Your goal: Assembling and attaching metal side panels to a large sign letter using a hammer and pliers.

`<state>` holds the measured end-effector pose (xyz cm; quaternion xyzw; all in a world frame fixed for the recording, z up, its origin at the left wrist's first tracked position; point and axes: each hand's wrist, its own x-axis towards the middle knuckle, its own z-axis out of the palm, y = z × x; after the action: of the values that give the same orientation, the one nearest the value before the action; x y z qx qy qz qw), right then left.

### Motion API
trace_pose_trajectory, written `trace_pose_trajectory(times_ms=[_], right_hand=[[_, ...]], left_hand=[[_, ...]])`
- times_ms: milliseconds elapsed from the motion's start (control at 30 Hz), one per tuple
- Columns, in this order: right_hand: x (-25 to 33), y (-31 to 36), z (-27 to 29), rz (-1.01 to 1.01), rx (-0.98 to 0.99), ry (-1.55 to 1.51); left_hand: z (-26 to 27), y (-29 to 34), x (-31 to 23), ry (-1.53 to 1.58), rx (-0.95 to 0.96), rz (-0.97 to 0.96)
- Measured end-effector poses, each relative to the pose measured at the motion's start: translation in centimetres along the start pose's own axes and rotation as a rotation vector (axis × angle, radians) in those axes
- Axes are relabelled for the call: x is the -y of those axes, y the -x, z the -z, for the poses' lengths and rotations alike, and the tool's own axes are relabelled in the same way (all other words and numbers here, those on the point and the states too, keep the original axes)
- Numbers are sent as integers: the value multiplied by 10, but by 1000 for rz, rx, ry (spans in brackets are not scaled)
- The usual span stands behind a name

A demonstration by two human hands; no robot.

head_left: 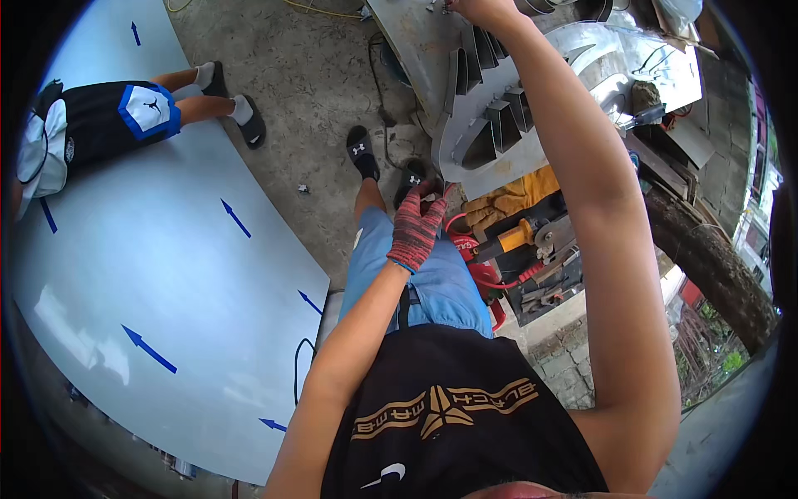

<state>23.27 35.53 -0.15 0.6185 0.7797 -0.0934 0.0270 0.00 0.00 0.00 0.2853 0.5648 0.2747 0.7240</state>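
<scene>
My left hand (pixel 418 226), in a red and black knit glove, is closed in front of my lap beside the curved end of a grey sheet-metal piece (pixel 478 180). Its fingers curl round something dark that I cannot make out. Bare and stretched far forward, my right hand (pixel 484 12) is at the top edge of the view, over a metal worktable (pixel 416 41). Its fingers are curled and partly cut off, so what they hold is hidden. Several bent metal tabs (pixel 504 125) stand up from the sheet-metal piece between my hands.
An angle grinder (pixel 515 239) with a yellow body and a tan leather glove (pixel 519 198) lie right of my knees, by a red hose (pixel 499 285). On the left a person in black shorts (pixel 100 125) is on a large pale sheet (pixel 191 274). A tree trunk (pixel 706 258) stands right.
</scene>
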Motion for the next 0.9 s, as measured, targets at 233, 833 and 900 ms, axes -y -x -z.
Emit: trace_pose_trajectory(times_ms=[233,833,900], right_hand=[[-10,-1,-6,48,-83,49],[0,5,13,146,-23,-21],[2,4,16,155,2,-11]], left_hand=[[-4,0,-4,-43,6,-9],[0,-2,2,11,9,0],[1,-2,2,14,19,4]])
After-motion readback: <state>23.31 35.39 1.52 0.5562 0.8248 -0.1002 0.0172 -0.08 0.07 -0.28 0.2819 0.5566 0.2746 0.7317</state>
